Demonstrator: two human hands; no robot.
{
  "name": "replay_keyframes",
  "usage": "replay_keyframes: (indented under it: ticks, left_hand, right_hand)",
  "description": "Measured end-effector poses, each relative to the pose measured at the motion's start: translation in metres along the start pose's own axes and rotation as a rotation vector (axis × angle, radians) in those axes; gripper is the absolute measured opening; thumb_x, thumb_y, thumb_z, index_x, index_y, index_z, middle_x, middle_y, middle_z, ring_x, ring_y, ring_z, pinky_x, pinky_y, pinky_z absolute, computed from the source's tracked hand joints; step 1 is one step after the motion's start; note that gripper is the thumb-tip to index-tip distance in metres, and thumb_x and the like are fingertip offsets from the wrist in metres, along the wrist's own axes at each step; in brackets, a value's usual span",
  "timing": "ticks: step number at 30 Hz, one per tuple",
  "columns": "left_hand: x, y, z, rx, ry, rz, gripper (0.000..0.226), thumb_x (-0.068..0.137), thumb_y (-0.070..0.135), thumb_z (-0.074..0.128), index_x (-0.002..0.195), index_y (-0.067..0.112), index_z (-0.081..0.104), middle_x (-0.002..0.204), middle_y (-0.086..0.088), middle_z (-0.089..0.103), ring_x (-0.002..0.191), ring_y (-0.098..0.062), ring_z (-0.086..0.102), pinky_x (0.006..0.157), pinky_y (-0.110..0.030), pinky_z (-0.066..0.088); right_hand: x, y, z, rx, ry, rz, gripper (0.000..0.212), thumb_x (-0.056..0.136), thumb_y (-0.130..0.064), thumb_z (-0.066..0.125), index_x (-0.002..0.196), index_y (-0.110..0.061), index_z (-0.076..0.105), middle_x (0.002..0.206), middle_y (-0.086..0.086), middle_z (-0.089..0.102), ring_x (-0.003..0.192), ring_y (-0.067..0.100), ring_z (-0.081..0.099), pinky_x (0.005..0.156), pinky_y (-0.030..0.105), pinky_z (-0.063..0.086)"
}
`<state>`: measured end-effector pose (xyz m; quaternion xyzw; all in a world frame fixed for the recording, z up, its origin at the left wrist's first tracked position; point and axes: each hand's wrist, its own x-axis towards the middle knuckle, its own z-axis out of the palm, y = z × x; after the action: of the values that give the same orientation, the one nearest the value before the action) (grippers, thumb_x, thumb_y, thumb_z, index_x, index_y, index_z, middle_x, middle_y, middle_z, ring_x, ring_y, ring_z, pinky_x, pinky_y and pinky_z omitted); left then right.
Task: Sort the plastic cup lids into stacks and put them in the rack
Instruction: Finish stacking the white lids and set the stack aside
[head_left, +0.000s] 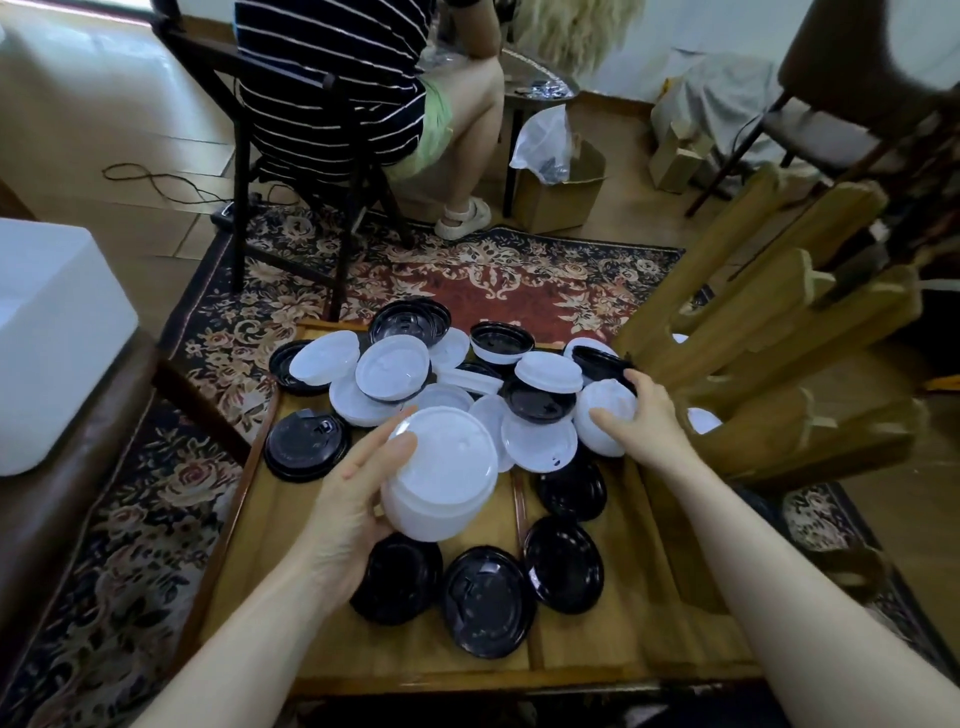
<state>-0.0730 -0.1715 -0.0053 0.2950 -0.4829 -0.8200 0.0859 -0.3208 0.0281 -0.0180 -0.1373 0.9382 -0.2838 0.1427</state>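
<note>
Stacking in hand: left hand (348, 499) grips white lid stack (441, 473), right hand (641, 415) closes on white lid (602, 415); join next.

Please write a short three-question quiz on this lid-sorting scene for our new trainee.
1. True or false: the left hand holds a stack of black lids.
2. What is the right hand touching? A) a white lid beside the wooden rack B) a black lid C) the cardboard box
3. What colour are the three lids nearest the camera on the wooden table?

Key: 1 false, it holds a white lid stack; 2 A; 3 black.
</note>
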Motion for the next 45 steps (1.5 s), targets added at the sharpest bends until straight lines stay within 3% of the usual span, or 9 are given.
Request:
replay_keyframes:
  ticks: [4, 11, 18, 22, 25, 31, 34, 39, 45]
  left_hand:
    - [0.006, -0.001, 0.005, -0.01, 0.011, -0.022, 0.08, 0.046, 0.058, 0.074, 0.123, 0.034, 0.069, 0.117, 0.007, 0.073, 0.104, -0.015, 0.066, 0.078, -0.031, 0.049]
    - [0.019, 0.0, 0.017, 0.006, 0.017, -0.043, 0.076, 0.049, 0.06, 0.074, 0.12, 0.035, 0.07, 0.113, 0.007, 0.074, 0.099, -0.017, 0.066, 0.078, -0.034, 0.049]
    - [0.02, -0.002, 0.034, 0.021, -0.013, -0.048, 0.075, 0.048, 0.062, 0.074, 0.119, 0.037, 0.071, 0.114, 0.007, 0.074, 0.101, -0.017, 0.066, 0.08, -0.034, 0.049]
    - [0.011, -0.004, 0.035, 0.026, -0.054, -0.074, 0.057, 0.067, 0.048, 0.08, 0.122, 0.039, 0.068, 0.117, 0.008, 0.073, 0.111, -0.017, 0.066, 0.083, -0.034, 0.05]
    - [0.004, -0.001, 0.031, 0.017, -0.07, -0.082, 0.056, 0.07, 0.049, 0.068, 0.125, 0.038, 0.067, 0.117, 0.011, 0.073, 0.108, -0.012, 0.068, 0.08, -0.033, 0.051]
    - [0.0, 0.0, 0.021, 0.022, -0.023, -0.126, 0.047, 0.077, 0.052, 0.068, 0.12, 0.033, 0.071, 0.11, 0.009, 0.075, 0.091, -0.01, 0.067, 0.071, -0.029, 0.047]
    - [0.001, 0.003, 0.019, 0.017, -0.029, -0.117, 0.04, 0.087, 0.05, 0.059, 0.117, 0.028, 0.073, 0.101, 0.009, 0.075, 0.079, -0.005, 0.068, 0.066, -0.025, 0.047]
    - [0.0, 0.003, 0.02, 0.031, -0.043, -0.131, 0.043, 0.082, 0.053, 0.061, 0.112, 0.026, 0.076, 0.106, 0.001, 0.076, 0.092, -0.012, 0.07, 0.081, -0.034, 0.052]
    - [0.004, -0.002, 0.014, -0.025, -0.096, -0.147, 0.052, 0.083, 0.057, 0.064, 0.123, 0.024, 0.07, 0.12, -0.005, 0.072, 0.117, -0.026, 0.065, 0.102, -0.048, 0.047]
  right_hand:
    - [0.01, 0.0, 0.005, -0.053, -0.095, 0.06, 0.095, 0.086, -0.036, 0.072, 0.156, -0.013, 0.013, 0.16, 0.01, 0.02, 0.148, 0.031, 0.014, 0.115, 0.048, 0.023]
    - [-0.009, 0.001, -0.004, -0.085, -0.112, 0.08, 0.108, 0.075, -0.032, 0.083, 0.155, -0.019, 0.012, 0.154, 0.008, 0.017, 0.142, 0.029, 0.025, 0.111, 0.045, 0.034]
    - [-0.057, -0.03, -0.036, 0.141, -0.017, -0.137, 0.092, 0.073, -0.031, 0.085, 0.146, -0.027, 0.029, 0.138, -0.006, 0.028, 0.129, 0.011, 0.034, 0.099, 0.026, 0.034]
    - [-0.097, -0.057, -0.035, 0.332, -0.197, -0.382, 0.09, 0.073, -0.021, 0.086, 0.144, -0.035, 0.033, 0.142, -0.021, 0.036, 0.131, -0.007, 0.035, 0.1, 0.013, 0.036]
    - [-0.112, -0.063, -0.022, 0.257, -0.353, -0.594, 0.09, 0.079, -0.009, 0.081, 0.148, -0.031, 0.028, 0.15, -0.018, 0.032, 0.142, -0.001, 0.026, 0.113, 0.018, 0.028]
    - [-0.116, -0.077, -0.004, 0.153, -0.578, -0.746, 0.084, 0.085, 0.006, 0.063, 0.152, -0.029, 0.026, 0.161, -0.021, 0.013, 0.15, 0.001, 0.005, 0.121, 0.025, 0.013]
    - [-0.115, -0.08, 0.003, 0.227, -0.629, -0.691, 0.083, 0.086, -0.004, 0.071, 0.148, -0.041, 0.031, 0.16, -0.028, 0.003, 0.147, -0.006, 0.0, 0.119, 0.019, 0.015]
    - [-0.113, -0.082, 0.019, 0.313, -0.479, -0.621, 0.059, 0.084, -0.038, 0.074, 0.133, -0.054, 0.045, 0.155, -0.022, 0.022, 0.145, -0.006, 0.013, 0.116, 0.024, 0.023]
    - [-0.112, -0.079, 0.013, 0.328, -0.558, -0.638, 0.063, 0.086, -0.025, 0.074, 0.135, -0.05, 0.045, 0.153, -0.028, 0.022, 0.145, -0.005, 0.017, 0.114, 0.026, 0.026]
